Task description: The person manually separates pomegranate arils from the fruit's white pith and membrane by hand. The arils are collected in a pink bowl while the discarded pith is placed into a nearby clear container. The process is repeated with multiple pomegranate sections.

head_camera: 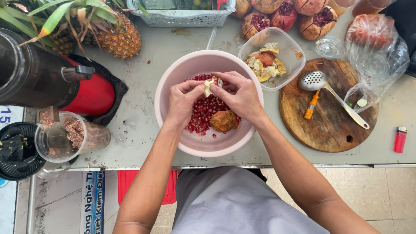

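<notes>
The left hand and right hand meet over a pink bowl, fingers pinched together on a pale piece of pomegranate pith — both closed on it. Below them lie loose red seeds and a husk piece. On the counter beside the bowl sits a clear tub of peel — farther right, a round wooden board with a slotted spoon.

Your pink bowl holds deep red seeds and an orange-brown rind piece; the scrap between your fingers is pale cream. Beside it you have a clear tub of yellowish peel, a brown wooden board, a silver skimmer and an orange-handled tool — plus a red lighter and a scaly golden-brown pineapple.
</notes>
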